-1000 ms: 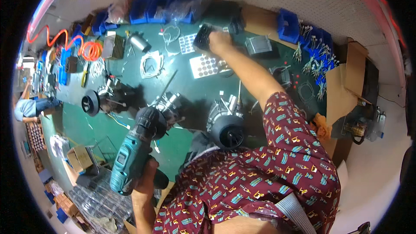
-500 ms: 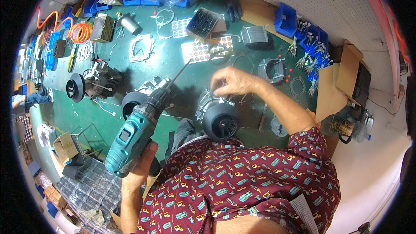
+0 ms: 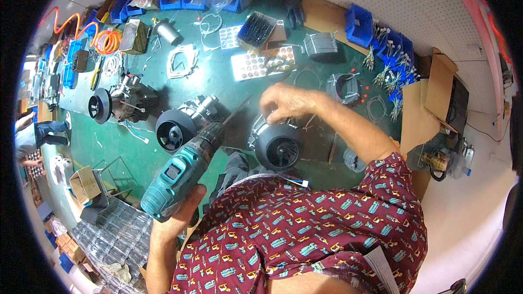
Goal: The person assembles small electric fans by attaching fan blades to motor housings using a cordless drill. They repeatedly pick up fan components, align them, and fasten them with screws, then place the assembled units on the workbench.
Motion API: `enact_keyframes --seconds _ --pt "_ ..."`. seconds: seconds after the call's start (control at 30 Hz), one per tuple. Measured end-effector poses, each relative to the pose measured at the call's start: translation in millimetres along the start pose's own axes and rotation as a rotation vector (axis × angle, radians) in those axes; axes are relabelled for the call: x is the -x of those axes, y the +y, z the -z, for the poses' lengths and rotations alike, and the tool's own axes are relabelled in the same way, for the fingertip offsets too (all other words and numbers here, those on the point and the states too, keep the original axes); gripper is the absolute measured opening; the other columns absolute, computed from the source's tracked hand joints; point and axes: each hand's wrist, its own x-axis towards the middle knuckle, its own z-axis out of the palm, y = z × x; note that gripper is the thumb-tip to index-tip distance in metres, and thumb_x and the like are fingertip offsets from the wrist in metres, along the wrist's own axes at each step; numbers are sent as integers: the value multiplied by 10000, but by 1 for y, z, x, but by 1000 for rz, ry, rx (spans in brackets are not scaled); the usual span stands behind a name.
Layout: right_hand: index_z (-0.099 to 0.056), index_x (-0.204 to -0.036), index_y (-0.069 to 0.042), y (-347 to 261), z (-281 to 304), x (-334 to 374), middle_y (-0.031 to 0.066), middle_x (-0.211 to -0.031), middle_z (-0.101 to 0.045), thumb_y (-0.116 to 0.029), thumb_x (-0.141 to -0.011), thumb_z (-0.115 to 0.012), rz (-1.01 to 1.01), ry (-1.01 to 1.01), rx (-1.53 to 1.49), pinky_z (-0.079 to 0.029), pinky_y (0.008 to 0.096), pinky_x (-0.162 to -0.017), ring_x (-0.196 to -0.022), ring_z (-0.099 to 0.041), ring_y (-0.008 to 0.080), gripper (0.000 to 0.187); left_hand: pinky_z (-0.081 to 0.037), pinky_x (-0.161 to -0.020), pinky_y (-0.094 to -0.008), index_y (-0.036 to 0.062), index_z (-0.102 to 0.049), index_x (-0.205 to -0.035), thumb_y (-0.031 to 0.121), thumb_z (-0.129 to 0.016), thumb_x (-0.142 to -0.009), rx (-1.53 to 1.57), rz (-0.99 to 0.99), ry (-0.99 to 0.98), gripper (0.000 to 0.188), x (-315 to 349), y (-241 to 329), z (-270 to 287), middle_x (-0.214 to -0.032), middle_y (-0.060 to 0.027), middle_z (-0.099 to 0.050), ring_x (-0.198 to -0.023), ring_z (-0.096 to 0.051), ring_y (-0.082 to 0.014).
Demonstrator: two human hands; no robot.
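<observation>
My left hand (image 3: 184,211) is wrapped round the grip of a teal cordless drill (image 3: 173,174), whose long bit points up and right towards my right hand. My right hand (image 3: 284,103) has its fingers curled together over a motor assembly with a black fan wheel (image 3: 279,148). Whatever those fingertips pinch is hidden or too small to name. A second motor with a black fan wheel (image 3: 175,130) stands just beyond the drill, partly behind it. Further left is a third such motor (image 3: 122,102).
On the green bench lie a sheet of round stickers (image 3: 263,64), a box of small dark parts (image 3: 256,30), white cable coils (image 3: 182,61) and grey cable coils (image 3: 343,87). Blue bins (image 3: 359,24) line the back. An open cardboard box (image 3: 422,109) stands right. Another person (image 3: 41,133) is far left.
The drill has swung a little right, its bit tip lower and nearer the motor by my right hand. My right hand has shifted slightly left, fingers still curled. More of the middle motor shows.
</observation>
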Motion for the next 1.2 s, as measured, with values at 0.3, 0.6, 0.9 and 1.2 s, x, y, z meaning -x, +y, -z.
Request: enact_keyframes --seconds 0.3,0.6,0.9,1.2 --pt "-639 -1203 -10 23 -39 37 135 -1200 -668 -299 -872 -724 -171 753 -414 -490 363 -959 -1118 -625 212 447 -503 -755 -315 68 -647 -1127 98 -760 -859 19 140 -130 292 6 8 4 -958 -18 -666 -852 -606 -143" --pt "-580 -1304 -58 48 -109 34 70 -1142 -669 -346 -916 -701 -210 842 -684 -505 274 -810 -927 -617 137 498 -493 -719 -297 65 -642 -1102 113 -761 -864 -16 163 -156 271 -3 17 -5 -917 -9 -659 -814 -588 -118" --pt "-634 -1207 -86 39 -109 29 14 -830 -656 -229 -898 -713 -183 924 -580 -482 258 -630 -736 -586 83 350 -512 -689 -312 27 -642 -1104 109 -784 -816 -359 73 -340 332 -23 49 -2 -834 -89 -690 -713 -623 -152" --pt "-606 -1234 -32 42 -110 26 18 -907 -657 -149 -894 -714 -201 882 -586 -493 261 -706 -785 -572 87 375 -550 -751 -470 28 -646 -966 193 -723 -731 -977 -115 -579 297 -79 162 -32 -786 -219 -685 -797 -680 -410"
